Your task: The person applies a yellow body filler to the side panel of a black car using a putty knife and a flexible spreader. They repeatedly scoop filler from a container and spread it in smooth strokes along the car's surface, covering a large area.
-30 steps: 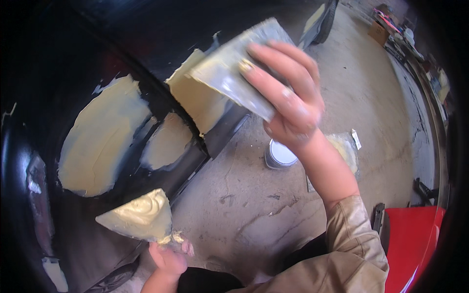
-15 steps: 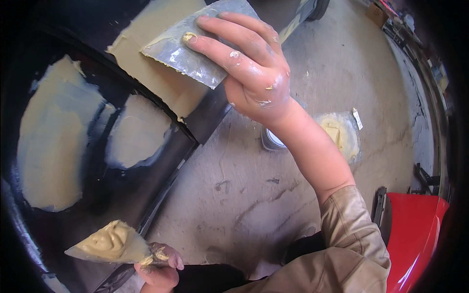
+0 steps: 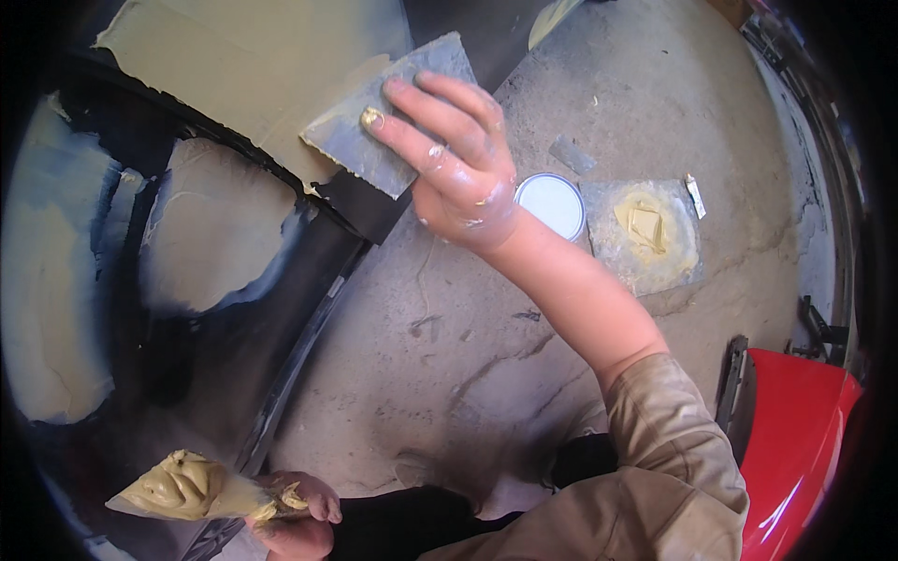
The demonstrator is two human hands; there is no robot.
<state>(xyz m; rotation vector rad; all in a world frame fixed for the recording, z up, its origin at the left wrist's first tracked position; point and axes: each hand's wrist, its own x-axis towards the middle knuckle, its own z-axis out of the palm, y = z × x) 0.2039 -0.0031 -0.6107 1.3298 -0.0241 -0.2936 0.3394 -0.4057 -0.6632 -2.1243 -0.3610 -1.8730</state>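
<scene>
The black car body panel (image 3: 187, 365) has slid further left in view since half a second ago, and its dark lower edge runs down toward the left hand. On it, the broad tan filler patch (image 3: 243, 75) now reaches the top of the picture; it looks smooth and matte, with a ragged left edge and a thin crumbly fringe along the dark seam. Below the seam, the long pale filler patch (image 3: 56, 280) and the smaller rounded beige patch (image 3: 215, 229) have moved left too, both fading to blue-grey at the rim.

On the floor, the square grey mixing sheet (image 3: 608, 266), smeared yellow, and the round can with a white lid (image 3: 550, 206) beside it show more fully than before.

The right hand (image 3: 468, 182), flecked with filler, has its fingers spread over a flat grey metal spreader (image 3: 355, 150), gripping it across the tan patch's lower right end; whether its edge presses there I cannot tell. The left hand (image 3: 297, 535), lower than before, is closed around the narrow end of a second spreader (image 3: 238, 496), which carries a thick, glossy, ridged tan putty heap (image 3: 173, 486).
</scene>
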